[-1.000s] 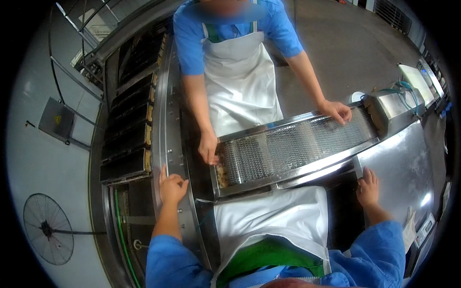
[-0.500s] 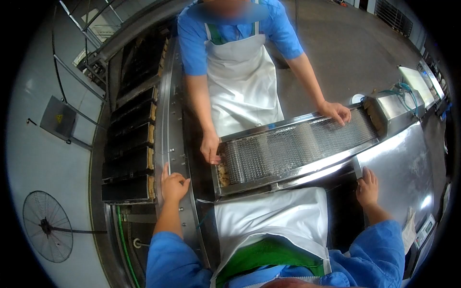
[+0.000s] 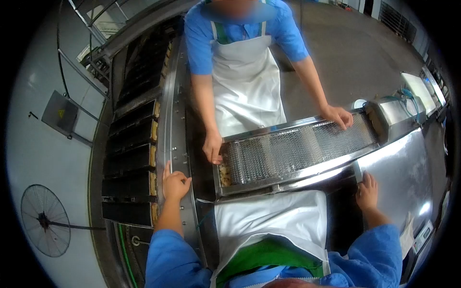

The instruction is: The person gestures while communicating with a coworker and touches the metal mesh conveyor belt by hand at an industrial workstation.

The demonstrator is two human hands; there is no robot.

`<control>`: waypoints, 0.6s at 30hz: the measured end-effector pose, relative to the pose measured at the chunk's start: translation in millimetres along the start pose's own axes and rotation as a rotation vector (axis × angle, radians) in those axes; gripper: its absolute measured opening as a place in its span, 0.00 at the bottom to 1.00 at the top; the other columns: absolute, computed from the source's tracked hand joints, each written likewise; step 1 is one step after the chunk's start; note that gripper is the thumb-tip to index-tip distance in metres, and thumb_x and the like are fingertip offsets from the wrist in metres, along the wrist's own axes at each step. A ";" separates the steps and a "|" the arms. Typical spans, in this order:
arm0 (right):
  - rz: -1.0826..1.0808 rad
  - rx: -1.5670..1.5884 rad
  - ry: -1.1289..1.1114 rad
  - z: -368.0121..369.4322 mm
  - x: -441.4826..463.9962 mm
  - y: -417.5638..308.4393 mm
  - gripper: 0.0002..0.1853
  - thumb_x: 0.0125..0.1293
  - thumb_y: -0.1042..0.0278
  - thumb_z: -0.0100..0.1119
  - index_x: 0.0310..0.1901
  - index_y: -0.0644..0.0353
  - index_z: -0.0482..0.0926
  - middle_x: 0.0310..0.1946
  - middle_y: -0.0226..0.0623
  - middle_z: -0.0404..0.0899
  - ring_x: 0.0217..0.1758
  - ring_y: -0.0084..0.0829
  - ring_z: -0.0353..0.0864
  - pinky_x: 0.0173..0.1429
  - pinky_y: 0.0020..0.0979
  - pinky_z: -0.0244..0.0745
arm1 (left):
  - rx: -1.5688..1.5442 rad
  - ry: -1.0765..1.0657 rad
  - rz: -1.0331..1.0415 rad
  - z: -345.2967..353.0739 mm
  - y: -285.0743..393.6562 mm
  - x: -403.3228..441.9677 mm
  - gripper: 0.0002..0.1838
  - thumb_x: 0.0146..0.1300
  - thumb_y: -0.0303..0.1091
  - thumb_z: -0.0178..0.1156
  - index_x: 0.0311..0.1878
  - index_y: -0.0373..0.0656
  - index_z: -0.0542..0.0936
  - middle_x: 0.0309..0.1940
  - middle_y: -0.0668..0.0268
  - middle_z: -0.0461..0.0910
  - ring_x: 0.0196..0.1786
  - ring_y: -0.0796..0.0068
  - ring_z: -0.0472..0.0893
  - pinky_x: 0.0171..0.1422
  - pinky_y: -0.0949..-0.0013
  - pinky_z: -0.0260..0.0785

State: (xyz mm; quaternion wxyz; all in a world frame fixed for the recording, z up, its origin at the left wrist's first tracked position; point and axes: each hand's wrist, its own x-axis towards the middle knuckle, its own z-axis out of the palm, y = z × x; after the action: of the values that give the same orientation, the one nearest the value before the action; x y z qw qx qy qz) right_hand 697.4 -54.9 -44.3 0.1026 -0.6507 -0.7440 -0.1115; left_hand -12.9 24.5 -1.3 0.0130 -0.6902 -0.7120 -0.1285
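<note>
My left hand (image 3: 175,185) rests on the steel rail (image 3: 169,139) beside the dark moulds, its index finger stretched out along the metal and the thumb apart from it. Nothing is in it. Just past that finger lies the row of black moulds (image 3: 128,185), with pale yellowish edges on the rail side. On the other side, my right hand (image 3: 367,193) lies at the near-left edge of a shiny metal tabletop (image 3: 401,163). It holds no object; some fingers are bent and partly hidden. Between my hands runs a wire-mesh conveyor (image 3: 293,149) in a steel frame.
Across the conveyor stands a co-worker in a white apron (image 3: 247,81), one hand (image 3: 212,146) at its left end by crumbly pieces (image 3: 224,175), the other hand (image 3: 337,116) over the mesh. A wall fan (image 3: 44,220) and a scale-like device (image 3: 422,236) flank me.
The black moulds have moved along the row toward me, bringing another one beside my forearm. My hands stay in nearly the same places. The view has shifted slightly.
</note>
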 end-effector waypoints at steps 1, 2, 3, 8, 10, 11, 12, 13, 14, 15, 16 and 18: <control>0.003 -0.011 -0.007 -0.1 -0.1 -0.4 0.12 0.48 0.79 0.63 0.37 0.59 0.79 0.68 0.50 0.66 0.71 0.55 0.64 0.70 0.53 0.64 | -0.001 0.002 -0.001 0.6 -0.7 0.0 0.09 0.50 0.38 0.73 0.21 0.45 0.86 0.36 0.67 0.87 0.74 0.50 0.65 0.78 0.49 0.55; 0.002 -0.010 -0.007 0.1 -0.4 0.1 0.12 0.48 0.79 0.63 0.37 0.59 0.79 0.68 0.50 0.66 0.71 0.55 0.64 0.70 0.53 0.64 | 0.001 0.011 0.007 1.6 -1.3 -0.7 0.09 0.50 0.39 0.73 0.21 0.46 0.86 0.36 0.67 0.87 0.74 0.50 0.65 0.78 0.49 0.55; 0.001 -0.005 -0.016 -0.2 -0.8 0.8 0.12 0.49 0.79 0.63 0.37 0.60 0.79 0.68 0.50 0.66 0.72 0.55 0.64 0.70 0.53 0.64 | 0.003 0.019 0.015 2.2 -1.7 -1.1 0.09 0.50 0.39 0.73 0.21 0.46 0.86 0.36 0.67 0.87 0.74 0.50 0.65 0.78 0.50 0.55; -0.009 0.008 -0.030 0.0 -1.7 1.9 0.13 0.50 0.79 0.63 0.39 0.59 0.80 0.69 0.49 0.64 0.72 0.55 0.63 0.71 0.53 0.63 | 0.005 0.014 0.008 2.4 -1.2 -1.3 0.09 0.50 0.39 0.73 0.22 0.46 0.86 0.36 0.67 0.87 0.74 0.51 0.65 0.78 0.50 0.55; 0.023 -0.015 -0.057 -0.9 -1.9 0.0 0.14 0.49 0.79 0.64 0.40 0.58 0.81 0.70 0.48 0.64 0.73 0.54 0.63 0.71 0.53 0.64 | 0.003 0.011 0.004 2.5 -1.2 -1.4 0.09 0.50 0.39 0.73 0.22 0.46 0.86 0.36 0.67 0.87 0.74 0.51 0.64 0.78 0.50 0.55; 0.023 -0.016 -0.058 -0.4 -2.2 0.5 0.14 0.49 0.79 0.64 0.40 0.58 0.81 0.70 0.48 0.64 0.73 0.54 0.63 0.71 0.53 0.64 | 0.002 0.008 0.005 2.7 -1.7 -1.2 0.09 0.50 0.39 0.73 0.22 0.46 0.86 0.37 0.67 0.87 0.74 0.51 0.64 0.78 0.50 0.55; 0.019 -0.016 -0.052 0.4 -2.3 1.4 0.14 0.49 0.79 0.64 0.40 0.58 0.81 0.70 0.48 0.64 0.73 0.54 0.63 0.71 0.52 0.64 | 0.001 0.005 0.006 3.1 -2.1 -1.0 0.09 0.50 0.40 0.72 0.22 0.46 0.87 0.37 0.67 0.87 0.75 0.51 0.64 0.78 0.50 0.54; 0.015 -0.016 -0.045 0.8 -2.4 2.0 0.15 0.48 0.79 0.64 0.40 0.58 0.81 0.70 0.48 0.64 0.73 0.54 0.63 0.71 0.52 0.64 | 0.000 0.005 0.006 3.5 -2.6 -0.9 0.09 0.50 0.40 0.72 0.22 0.46 0.87 0.37 0.67 0.87 0.75 0.51 0.64 0.78 0.50 0.54; 0.015 -0.016 -0.045 0.9 -2.4 2.4 0.15 0.48 0.79 0.64 0.40 0.58 0.81 0.70 0.48 0.64 0.73 0.54 0.63 0.71 0.52 0.64 | 0.001 0.007 0.013 3.9 -3.2 -1.0 0.09 0.50 0.40 0.72 0.22 0.46 0.87 0.37 0.67 0.87 0.75 0.52 0.64 0.79 0.49 0.54; 0.011 -0.011 -0.042 0.6 -2.3 2.4 0.15 0.48 0.79 0.65 0.40 0.58 0.81 0.70 0.48 0.64 0.73 0.53 0.62 0.71 0.52 0.63 | 0.002 0.009 0.019 4.3 -3.8 -1.0 0.10 0.50 0.40 0.72 0.22 0.46 0.87 0.37 0.67 0.87 0.75 0.52 0.63 0.79 0.49 0.54; 0.007 -0.005 -0.039 0.5 -2.3 2.4 0.15 0.48 0.79 0.65 0.40 0.58 0.81 0.71 0.47 0.64 0.73 0.53 0.62 0.71 0.52 0.63 | 0.002 0.009 0.019 5.3 -4.8 -1.2 0.10 0.50 0.40 0.72 0.22 0.46 0.87 0.37 0.67 0.87 0.75 0.52 0.63 0.79 0.49 0.54; 0.006 -0.003 -0.041 0.2 -2.3 2.6 0.15 0.48 0.79 0.65 0.40 0.58 0.81 0.71 0.48 0.64 0.73 0.53 0.62 0.71 0.52 0.63 | -0.018 0.015 0.013 7.0 -6.1 -1.1 0.10 0.51 0.40 0.72 0.22 0.46 0.87 0.38 0.67 0.87 0.75 0.52 0.63 0.79 0.48 0.53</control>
State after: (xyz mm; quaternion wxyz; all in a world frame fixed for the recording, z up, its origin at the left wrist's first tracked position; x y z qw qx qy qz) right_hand 700.2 -56.7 -45.2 0.0865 -0.6554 -0.7438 -0.0988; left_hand -17.7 24.8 -9.3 0.0130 -0.6938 -0.7064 -0.1400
